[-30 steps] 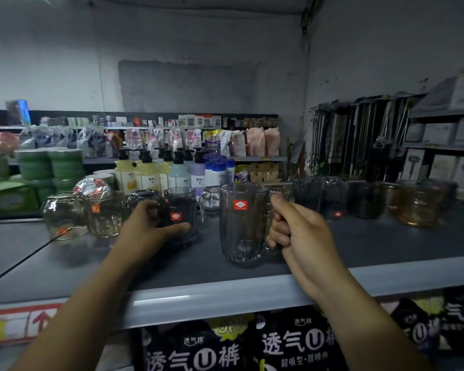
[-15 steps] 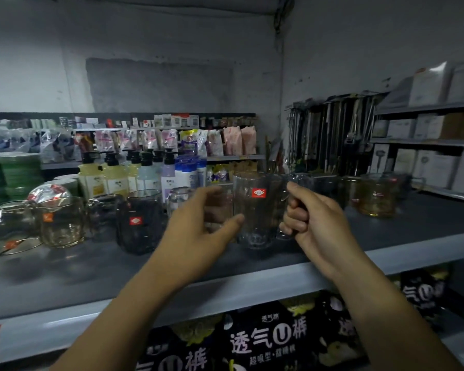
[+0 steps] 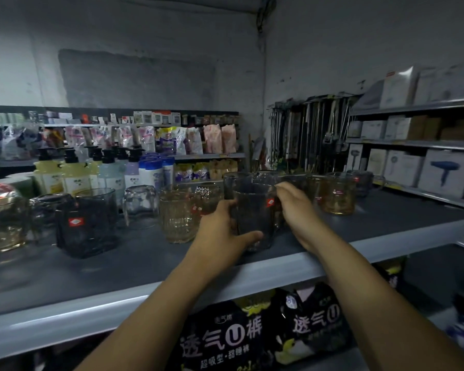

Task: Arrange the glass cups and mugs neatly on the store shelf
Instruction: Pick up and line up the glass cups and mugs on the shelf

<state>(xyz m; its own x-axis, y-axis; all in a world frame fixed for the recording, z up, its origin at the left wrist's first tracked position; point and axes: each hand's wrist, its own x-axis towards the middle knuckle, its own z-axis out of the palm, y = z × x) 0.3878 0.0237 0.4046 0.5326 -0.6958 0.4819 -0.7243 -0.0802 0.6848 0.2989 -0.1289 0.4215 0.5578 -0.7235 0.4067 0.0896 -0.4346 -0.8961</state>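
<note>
Dim, soft, wide-angle edge warping

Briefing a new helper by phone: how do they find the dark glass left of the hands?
On the grey shelf, look left of the amber ribbed glass. The dark glass stands forward of the row; unlike its clear and amber neighbours it is smoky, squarish and red-stickered.

Smooth smoky glass is being shown by the mug point(image 3: 253, 210); matt grey metal by the shelf point(image 3: 105, 271); glossy plastic by the lower packs point(image 3: 225, 338).
</note>
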